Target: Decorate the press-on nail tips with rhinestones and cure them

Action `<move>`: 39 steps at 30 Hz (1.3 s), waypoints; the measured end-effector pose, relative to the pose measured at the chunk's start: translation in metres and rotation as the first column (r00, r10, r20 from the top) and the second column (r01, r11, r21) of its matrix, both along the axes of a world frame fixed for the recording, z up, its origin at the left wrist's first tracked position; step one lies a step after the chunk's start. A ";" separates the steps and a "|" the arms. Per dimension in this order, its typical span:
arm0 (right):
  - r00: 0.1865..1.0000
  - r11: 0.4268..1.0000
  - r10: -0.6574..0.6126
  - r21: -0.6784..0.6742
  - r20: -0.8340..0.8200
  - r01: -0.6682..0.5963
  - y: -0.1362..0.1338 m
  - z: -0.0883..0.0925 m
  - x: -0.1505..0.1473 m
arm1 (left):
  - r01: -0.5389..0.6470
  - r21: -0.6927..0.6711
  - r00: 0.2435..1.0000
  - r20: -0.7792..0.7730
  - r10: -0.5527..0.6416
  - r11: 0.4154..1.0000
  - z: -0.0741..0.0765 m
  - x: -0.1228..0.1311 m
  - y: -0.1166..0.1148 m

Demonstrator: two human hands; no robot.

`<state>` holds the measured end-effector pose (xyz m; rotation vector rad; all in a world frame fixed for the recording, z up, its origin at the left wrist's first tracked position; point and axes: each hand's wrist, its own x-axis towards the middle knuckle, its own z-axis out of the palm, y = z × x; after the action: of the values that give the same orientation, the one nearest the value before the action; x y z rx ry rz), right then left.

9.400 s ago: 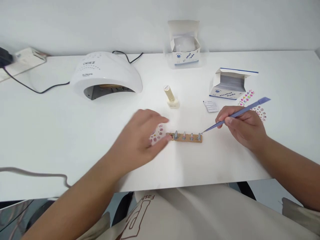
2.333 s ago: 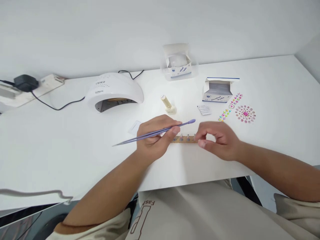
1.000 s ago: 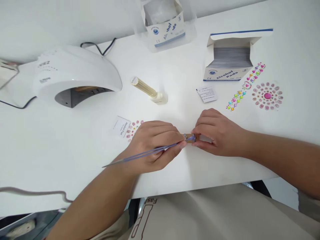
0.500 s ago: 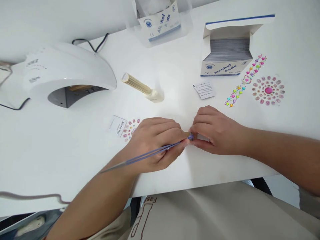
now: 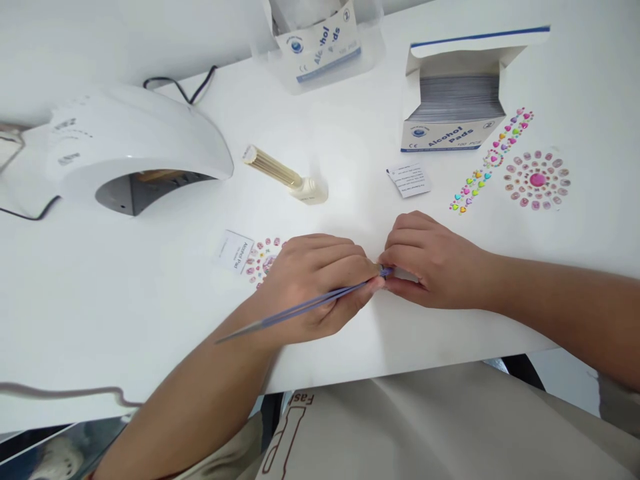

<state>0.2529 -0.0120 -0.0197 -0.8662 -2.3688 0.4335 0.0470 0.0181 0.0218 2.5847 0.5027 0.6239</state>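
My left hand (image 5: 320,287) is closed in a pinch around a pair of purple tweezers (image 5: 295,310). Their thin grey tips point down and to the left over my left wrist, while the blunt end reaches the fingertips of my right hand (image 5: 435,263). My right hand is curled, with thumb and fingers close together at that end; what lies between them is too small and covered to name. Partly under my left hand is a round sheet of gem stickers (image 5: 257,257), beside a small alcohol pad packet (image 5: 235,252).
A cream bottle with a gold ribbed cap (image 5: 310,190) stands ahead. A white nail lamp (image 5: 145,140) sits left. Ahead right are an open alcohol pads box (image 5: 443,137), a torn packet (image 5: 410,181) and gem stickers (image 5: 537,180). A clear bin (image 5: 367,60) is behind.
My left hand has shifted slightly to the right with the tweezers, whose tips have moved right too. My right hand stays almost in place.
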 end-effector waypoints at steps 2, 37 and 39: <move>1.000 1.000 0.003 -0.012 -0.004 -0.003 0.000 0.000 0.000 | 0.006 0.008 1.000 -0.003 -0.006 1.000 0.000 0.001 0.000; 1.000 0.995 0.003 -0.105 -0.025 -0.005 0.000 0.001 0.000 | -0.026 -0.007 1.000 -0.004 0.026 1.000 0.008 -0.008 0.001; 1.000 0.995 0.002 -0.102 -0.025 -0.004 0.000 0.002 0.000 | -0.031 -0.017 0.999 0.007 0.031 0.999 0.007 -0.008 0.000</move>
<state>0.2529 -0.0118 -0.0181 -0.8978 -2.3419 0.5671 0.0394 0.0186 0.0293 2.5624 0.5441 0.6370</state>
